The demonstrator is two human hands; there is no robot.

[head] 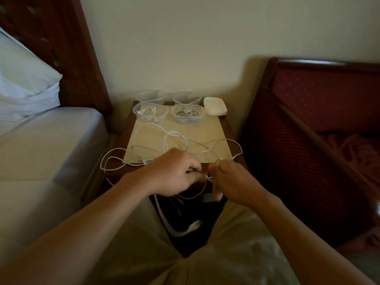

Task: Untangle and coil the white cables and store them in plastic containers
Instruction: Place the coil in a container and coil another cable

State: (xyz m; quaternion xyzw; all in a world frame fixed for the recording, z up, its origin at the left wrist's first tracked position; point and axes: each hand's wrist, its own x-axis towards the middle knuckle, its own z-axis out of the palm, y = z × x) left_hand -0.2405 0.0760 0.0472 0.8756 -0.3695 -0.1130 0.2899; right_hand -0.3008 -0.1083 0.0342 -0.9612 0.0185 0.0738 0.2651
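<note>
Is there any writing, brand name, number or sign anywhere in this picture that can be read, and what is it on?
None can be read.
The white stack of lids shows a plain surface.
The clear containers and the white cables bear no visible print.
The tan paper sheet under the cables is blank.

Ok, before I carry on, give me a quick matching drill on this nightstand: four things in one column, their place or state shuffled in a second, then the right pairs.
Things:
1. front left container
2. back right container
3. stack of white lids
4. tangled white cable

Place or state:
A. at the back right corner of the nightstand
B. spread loose over the tan mat, pinched by the left hand and the right hand
C. holds a coiled white cable
D. against the wall, no cable seen in it

Pairs: 1-C, 2-D, 3-A, 4-B
</note>
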